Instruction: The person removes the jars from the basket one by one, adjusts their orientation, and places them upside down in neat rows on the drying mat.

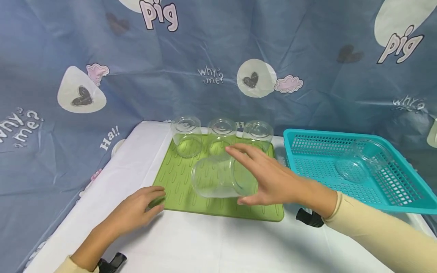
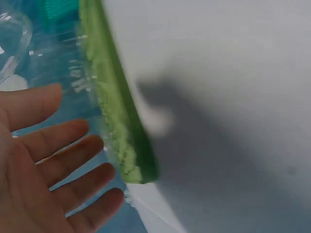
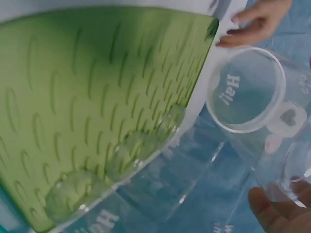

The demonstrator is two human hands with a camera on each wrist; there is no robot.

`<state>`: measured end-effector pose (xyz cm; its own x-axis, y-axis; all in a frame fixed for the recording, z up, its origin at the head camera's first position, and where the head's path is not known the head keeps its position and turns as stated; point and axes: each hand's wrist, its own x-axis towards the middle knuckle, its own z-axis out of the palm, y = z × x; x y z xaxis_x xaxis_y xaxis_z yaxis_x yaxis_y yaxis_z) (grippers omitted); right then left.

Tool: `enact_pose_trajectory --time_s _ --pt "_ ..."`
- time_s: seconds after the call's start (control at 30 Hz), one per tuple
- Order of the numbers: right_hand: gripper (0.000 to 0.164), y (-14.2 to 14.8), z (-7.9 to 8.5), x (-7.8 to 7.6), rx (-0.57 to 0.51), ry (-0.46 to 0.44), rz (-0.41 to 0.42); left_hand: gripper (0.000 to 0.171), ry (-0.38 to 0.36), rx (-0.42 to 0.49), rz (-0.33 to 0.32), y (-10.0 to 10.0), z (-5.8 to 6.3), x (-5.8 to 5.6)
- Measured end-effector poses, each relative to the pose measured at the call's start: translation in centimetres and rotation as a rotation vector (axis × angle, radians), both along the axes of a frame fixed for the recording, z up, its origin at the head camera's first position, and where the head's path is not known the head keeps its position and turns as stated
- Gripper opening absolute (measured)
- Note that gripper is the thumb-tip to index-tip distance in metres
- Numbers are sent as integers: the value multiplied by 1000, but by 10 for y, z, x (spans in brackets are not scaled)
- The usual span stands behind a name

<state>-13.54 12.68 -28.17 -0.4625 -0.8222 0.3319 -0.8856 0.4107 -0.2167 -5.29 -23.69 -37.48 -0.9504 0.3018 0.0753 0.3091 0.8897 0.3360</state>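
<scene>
My right hand (image 1: 274, 180) grips a clear tumbler (image 1: 213, 178) near its base and holds it on its side above the green ribbed mat (image 1: 175, 191). The tumbler's open rim faces left; in the right wrist view the fingertips (image 3: 272, 211) press against its wall. Along the mat's back edge stand three clear tumblers, a left one (image 1: 186, 138), a middle one (image 1: 222, 131) and a right one (image 1: 258, 131), mouths down. Beside the mat's front left corner is my left hand (image 1: 136, 208), fingers loosely bent and holding nothing.
A turquoise slotted basket (image 1: 288, 151) sits on the right, with clear glassware (image 1: 353, 168) lying inside. White cloth (image 1: 191, 242) covers the table. Behind it hangs a blue printed sheet (image 1: 153, 87).
</scene>
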Motion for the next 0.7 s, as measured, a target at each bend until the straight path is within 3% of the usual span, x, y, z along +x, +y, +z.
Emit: enact_pose_trajectory --time_s 0.2,0.43,0.7 --pt "121 -16 19 -18 156 -60 -8 37 -33 -69 -7 -5 -12 4" --pt "115 -32 25 -33 224 -59 12 32 0 -109 -36 -8 -17 4" --pt "112 -56 29 -37 283 -71 20 24 113 -96 -93 -22 -23 -6"
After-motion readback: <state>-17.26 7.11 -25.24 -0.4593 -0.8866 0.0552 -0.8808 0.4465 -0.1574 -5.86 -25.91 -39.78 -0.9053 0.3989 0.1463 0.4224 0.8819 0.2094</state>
